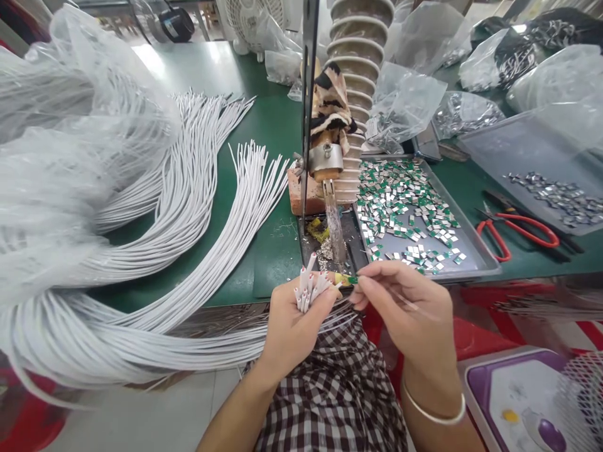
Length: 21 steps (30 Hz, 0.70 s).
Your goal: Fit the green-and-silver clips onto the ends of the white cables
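Note:
My left hand (294,323) is wrapped round a bundle of white cables (308,290), whose cut ends with reddish cores stick up past the thumb. A yellow covering shows on its index finger. Pinched in the fingertips of my right hand (407,307) is a small green circuit board (352,280), held close against the left index fingertip. Just beyond the hands, a soldering iron (333,220) in a clamp points down over a dark plate scattered with solder bits. Right of it, a metal tray (471,257) holds many small green and silver boards.
Bundles of white cables (188,245), partly under clear plastic (80,157), cover the left. A ribbed duct (358,81) rises behind the iron. Red-handled pliers (527,229) lie right, by a second tray (494,144) with metal parts. A fan (254,19) stands at the back.

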Each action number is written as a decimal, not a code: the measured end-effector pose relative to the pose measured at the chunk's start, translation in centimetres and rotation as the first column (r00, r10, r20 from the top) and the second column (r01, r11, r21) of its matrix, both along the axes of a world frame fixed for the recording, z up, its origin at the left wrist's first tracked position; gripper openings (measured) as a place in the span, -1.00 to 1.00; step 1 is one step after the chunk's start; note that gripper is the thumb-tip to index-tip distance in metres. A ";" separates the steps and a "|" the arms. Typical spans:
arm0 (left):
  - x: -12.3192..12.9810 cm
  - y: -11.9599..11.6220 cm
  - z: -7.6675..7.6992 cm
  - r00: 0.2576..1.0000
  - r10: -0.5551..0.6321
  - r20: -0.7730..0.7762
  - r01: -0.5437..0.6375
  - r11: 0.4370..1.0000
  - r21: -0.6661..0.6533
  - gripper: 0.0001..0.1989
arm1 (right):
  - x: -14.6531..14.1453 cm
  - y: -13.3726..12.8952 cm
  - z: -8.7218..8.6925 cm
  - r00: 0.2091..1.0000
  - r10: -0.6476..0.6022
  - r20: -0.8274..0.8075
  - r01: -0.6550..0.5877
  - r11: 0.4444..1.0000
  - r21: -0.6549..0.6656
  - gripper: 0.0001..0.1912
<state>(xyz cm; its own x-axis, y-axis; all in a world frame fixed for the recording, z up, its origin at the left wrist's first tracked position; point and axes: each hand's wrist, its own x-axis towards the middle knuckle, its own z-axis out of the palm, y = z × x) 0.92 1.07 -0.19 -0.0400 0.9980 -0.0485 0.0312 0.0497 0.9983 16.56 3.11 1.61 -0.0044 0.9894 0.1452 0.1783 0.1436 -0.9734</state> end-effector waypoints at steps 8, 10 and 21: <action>0.2 0.2 0.2 0.996 0.087 0.008 -0.088 0.994 0.058 -0.84 | -2.3 -1.0 -0.9 0.972 -0.109 -0.206 0.110 0.994 -0.010 -0.90; 0.1 0.1 0.2 0.996 0.085 0.019 -0.085 0.995 0.046 -0.84 | -2.4 -1.3 -1.1 0.971 -0.132 -0.200 0.136 0.991 0.008 -0.89; -0.2 0.2 1.4 0.987 0.110 -0.116 -0.098 0.990 0.104 -0.80 | -2.0 -1.8 -2.6 0.971 -0.223 -0.090 0.240 0.918 0.315 -0.74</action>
<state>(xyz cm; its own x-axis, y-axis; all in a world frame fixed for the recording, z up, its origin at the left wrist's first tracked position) 0.67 1.23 1.17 -0.1431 0.9879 0.0605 0.1515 -0.0386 0.9877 14.57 1.27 -1.03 0.2354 0.8618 0.4493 0.1958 0.4107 -0.8905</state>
